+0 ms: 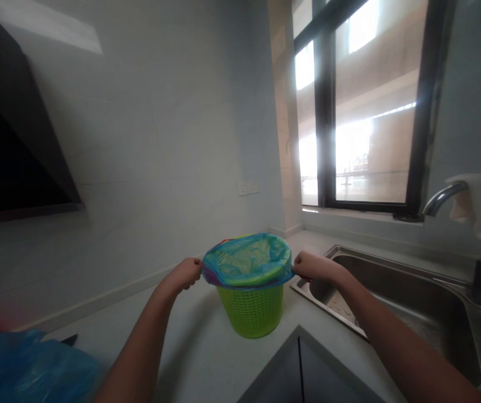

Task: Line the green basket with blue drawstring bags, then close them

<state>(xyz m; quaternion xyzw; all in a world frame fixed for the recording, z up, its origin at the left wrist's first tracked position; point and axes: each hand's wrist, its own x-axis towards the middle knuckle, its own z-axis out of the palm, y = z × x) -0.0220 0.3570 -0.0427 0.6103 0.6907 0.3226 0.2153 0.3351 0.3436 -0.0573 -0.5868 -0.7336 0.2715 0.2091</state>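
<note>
A green basket-weave plastic bin [252,313] stands upright on the white countertop. A thin blue-green plastic bag [244,263] lines it, and its edge is folded outward over the rim. My left hand [188,272] is closed on the bag's edge at the left side of the rim. On the opposite side my right hand [307,265] pinches the edge of the bag. Inside the bin only the bag's crumpled film shows.
A steel sink [400,291] with a curved faucet [446,198] lies to the right; a cloth [477,204] hangs on the faucet. Blue plastic bags [31,364] lie at the lower left. A grey panel [303,369] is in front of the bin, and a dark range hood [18,129] juts out upper left.
</note>
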